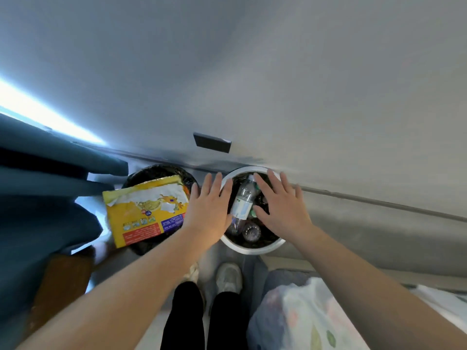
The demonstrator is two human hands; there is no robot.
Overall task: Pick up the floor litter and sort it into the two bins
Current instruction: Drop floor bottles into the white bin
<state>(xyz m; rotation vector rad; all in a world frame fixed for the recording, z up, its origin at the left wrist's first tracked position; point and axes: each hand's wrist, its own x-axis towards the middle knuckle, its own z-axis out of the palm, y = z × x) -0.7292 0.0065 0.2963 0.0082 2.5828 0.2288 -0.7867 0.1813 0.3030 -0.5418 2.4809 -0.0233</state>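
Note:
Two bins stand against the wall. The white-rimmed bin [252, 250] on the right holds several clear plastic bottles; one bottle [243, 202] with a pale label lies on top. The black-lined bin [141, 173] on the left has a torn yellow cardboard box [145, 210] resting across its mouth. My left hand [208, 210] hovers flat over the gap between the bins, fingers straight, holding nothing. My right hand [283, 203] is spread over the white bin beside the bottle, also empty.
Blue upholstered furniture [38, 198] fills the left side. A patterned plastic bag [303, 317] lies at the lower right. My feet in pale shoes [228, 276] stand just before the bins. A dark wall plate [212, 142] sits above them.

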